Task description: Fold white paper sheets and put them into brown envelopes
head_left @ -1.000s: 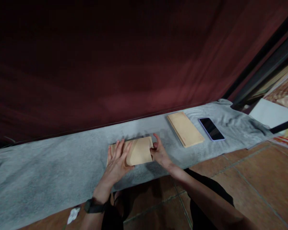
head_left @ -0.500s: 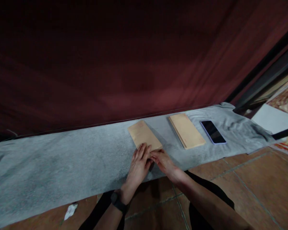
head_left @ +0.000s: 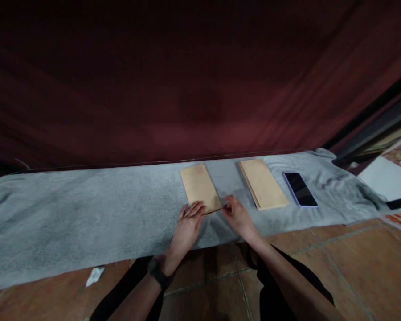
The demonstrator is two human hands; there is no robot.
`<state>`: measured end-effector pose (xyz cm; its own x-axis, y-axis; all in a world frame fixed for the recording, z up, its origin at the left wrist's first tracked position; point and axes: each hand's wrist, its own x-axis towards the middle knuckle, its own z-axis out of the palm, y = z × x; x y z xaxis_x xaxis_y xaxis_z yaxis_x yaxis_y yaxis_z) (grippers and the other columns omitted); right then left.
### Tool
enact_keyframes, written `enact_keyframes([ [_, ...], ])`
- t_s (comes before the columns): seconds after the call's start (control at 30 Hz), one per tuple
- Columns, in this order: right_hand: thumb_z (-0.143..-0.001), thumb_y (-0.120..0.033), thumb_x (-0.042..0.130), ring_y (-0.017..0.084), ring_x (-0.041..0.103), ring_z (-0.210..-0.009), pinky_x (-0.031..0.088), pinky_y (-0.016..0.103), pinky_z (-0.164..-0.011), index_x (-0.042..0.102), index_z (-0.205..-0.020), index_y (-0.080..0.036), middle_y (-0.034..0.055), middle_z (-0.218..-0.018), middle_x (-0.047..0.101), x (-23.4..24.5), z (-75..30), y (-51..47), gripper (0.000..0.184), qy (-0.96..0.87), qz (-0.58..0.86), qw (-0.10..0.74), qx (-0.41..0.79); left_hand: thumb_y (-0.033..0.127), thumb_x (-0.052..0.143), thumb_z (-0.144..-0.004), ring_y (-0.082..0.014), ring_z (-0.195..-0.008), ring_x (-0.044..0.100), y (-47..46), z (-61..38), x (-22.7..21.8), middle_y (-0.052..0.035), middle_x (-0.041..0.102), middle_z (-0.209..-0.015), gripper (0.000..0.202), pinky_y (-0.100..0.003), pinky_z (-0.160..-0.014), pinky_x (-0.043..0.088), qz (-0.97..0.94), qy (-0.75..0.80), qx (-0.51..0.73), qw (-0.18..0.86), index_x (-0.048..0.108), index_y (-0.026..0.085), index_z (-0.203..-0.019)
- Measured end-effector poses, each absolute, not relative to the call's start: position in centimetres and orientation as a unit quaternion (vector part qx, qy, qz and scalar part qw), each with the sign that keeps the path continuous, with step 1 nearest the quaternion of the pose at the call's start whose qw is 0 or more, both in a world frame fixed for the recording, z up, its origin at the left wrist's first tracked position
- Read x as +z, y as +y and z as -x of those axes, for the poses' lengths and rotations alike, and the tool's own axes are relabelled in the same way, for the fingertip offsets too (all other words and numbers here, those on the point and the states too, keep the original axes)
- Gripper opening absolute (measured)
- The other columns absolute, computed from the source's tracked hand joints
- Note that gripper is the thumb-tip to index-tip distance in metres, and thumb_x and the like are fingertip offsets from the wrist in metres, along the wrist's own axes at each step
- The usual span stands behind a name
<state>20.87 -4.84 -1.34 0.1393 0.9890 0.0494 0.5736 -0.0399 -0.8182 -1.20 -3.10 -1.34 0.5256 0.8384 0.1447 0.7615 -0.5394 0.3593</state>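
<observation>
A tan paper envelope [head_left: 199, 187] lies lengthwise on the grey towel [head_left: 87, 218], its near end toward me. My left hand [head_left: 187, 225] rests flat on the towel with its fingertips touching the envelope's near left corner, fingers stretched out. My right hand [head_left: 238, 215] sits at the near right corner, thumb and forefinger close together at the envelope's edge. A stack of similar tan envelopes [head_left: 262, 183] lies to the right, apart from both hands.
A dark smartphone [head_left: 300, 189] lies on the towel right of the stack. A dark red curtain [head_left: 187, 89] hangs behind. Brown floor tiles [head_left: 354, 258] are in front, with a white paper scrap [head_left: 94, 276] at the left. A white sheet [head_left: 384, 178] lies at far right.
The envelope was turned from lying crosswise under my hands to lying lengthwise and further back. Both hands slid to its near end and have moved slightly apart.
</observation>
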Motion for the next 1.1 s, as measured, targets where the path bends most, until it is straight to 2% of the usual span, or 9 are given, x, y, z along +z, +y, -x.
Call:
enact_keyframes([
  [0.07,-0.091,-0.024,0.055,0.023,0.066,-0.091,0.055,0.039,-0.086,0.066,-0.102,-0.02,0.0073,-0.095,0.069,-0.8,-19.9,-5.2,0.016,-0.652,0.626,0.351,0.243,0.019,0.037,-0.103,-0.0205,-0.137,0.052,-3.1,1.3,-1.4,-0.0042,0.061,-0.144,0.04,-0.049,-0.119,0.037,-0.855,0.47,0.17,0.14,0.062,0.026,-0.132],
  [0.13,-0.097,-0.022,0.047,0.023,0.066,-0.104,0.053,0.039,-0.097,0.068,-0.106,-0.021,0.0085,-0.106,0.072,-0.4,-18.6,-5.9,0.023,-0.732,0.564,0.323,0.206,0.018,0.038,-0.101,-0.0204,-0.136,0.052,-3.0,1.2,-1.7,-0.0043,0.061,-0.144,0.04,-0.046,-0.117,0.04,-0.843,0.48,0.192,0.149,0.063,0.026,-0.131],
  [0.23,-0.102,-0.026,0.045,0.022,0.055,-0.132,0.041,0.043,-0.116,0.059,-0.136,-0.02,0.0101,-0.139,0.063,-1.0,-16.6,-7.2,0.038,-0.819,0.488,0.257,0.156,0.015,0.041,-0.098,-0.0241,-0.143,0.044,-3.1,1.2,-2.4,-0.0105,0.047,-0.155,0.044,-0.044,-0.116,0.042,-0.819,0.513,0.215,0.141,0.057,0.02,-0.138],
  [0.33,-0.101,-0.033,0.049,0.026,0.04,-0.146,0.03,0.047,-0.124,0.043,-0.151,-0.011,0.0154,-0.154,0.048,-2.6,-15.5,-8.0,0.055,-0.849,0.479,0.204,0.093,0.012,0.038,-0.097,-0.029,-0.152,0.029,-3.4,1.0,-2.9,-0.0173,0.032,-0.163,0.053,-0.049,-0.119,0.038,-0.818,0.523,0.209,0.113,0.045,0.013,-0.149],
  [0.47,-0.102,-0.027,0.044,0.024,0.038,-0.148,0.029,0.046,-0.125,0.038,-0.155,-0.011,0.0144,-0.156,0.046,-4.1,-16.1,-7.8,0.055,-0.854,0.478,0.192,0.072,0.004,0.035,-0.092,-0.025,-0.153,0.025,-3.8,0.8,-2.9,-0.0123,0.033,-0.164,0.065,-0.049,-0.122,0.032,-0.857,0.476,0.173,0.095,0.033,0.018,-0.156],
  [0.57,-0.103,-0.026,0.039,0.022,0.037,-0.148,0.029,0.046,-0.125,0.033,-0.157,-0.016,0.0108,-0.159,0.042,-4.2,-17.7,-6.9,0.056,-0.843,0.499,0.187,0.079,0.005,0.035,-0.093,-0.0221,-0.151,0.031,-3.9,0.7,-2.8,-0.0104,0.039,-0.161,0.064,-0.044,-0.122,0.034,-0.869,0.464,0.146,0.093,0.035,0.019,-0.155],
  [0.8,-0.104,-0.028,0.034,0.021,0.026,-0.153,0.024,0.045,-0.126,0.02,-0.161,-0.017,0.0078,-0.166,0.025,-4.0,-19.6,-5.7,0.06,-0.838,0.518,0.157,0.067,0.007,0.035,-0.094,-0.0236,-0.15,0.034,-4.1,-0.2,-2.3,-0.0145,0.043,-0.158,0.057,-0.046,-0.124,0.03,-0.866,0.479,0.122,0.076,0.04,0.013,-0.151],
  [0.9,-0.101,-0.022,0.037,0.024,0.028,-0.153,0.023,0.048,-0.126,0.022,-0.161,-0.013,0.0118,-0.164,0.03,-4.6,-19.3,-5.9,0.062,-0.842,0.515,0.154,0.056,0.016,0.036,-0.098,-0.0233,-0.151,0.031,-3.7,-2.0,-1.7,-0.0149,0.039,-0.161,0.057,-0.045,-0.125,0.026,-0.864,0.47,0.158,0.093,0.035,0.012,-0.154],
  [1.1,-0.095,-0.021,0.045,0.031,0.029,-0.151,0.026,0.054,-0.123,0.037,-0.155,-0.01,0.0168,-0.159,0.039,-5.6,-18.9,-6.0,0.062,-0.85,0.508,0.138,0.026,0.043,0.032,-0.105,-0.0241,-0.153,0.027,-0.6,-6.2,-1.9,-0.0071,0.04,-0.161,0.054,-0.051,-0.126,0.019,-0.867,0.455,0.156,0.127,0.04,0.023,-0.154],
])
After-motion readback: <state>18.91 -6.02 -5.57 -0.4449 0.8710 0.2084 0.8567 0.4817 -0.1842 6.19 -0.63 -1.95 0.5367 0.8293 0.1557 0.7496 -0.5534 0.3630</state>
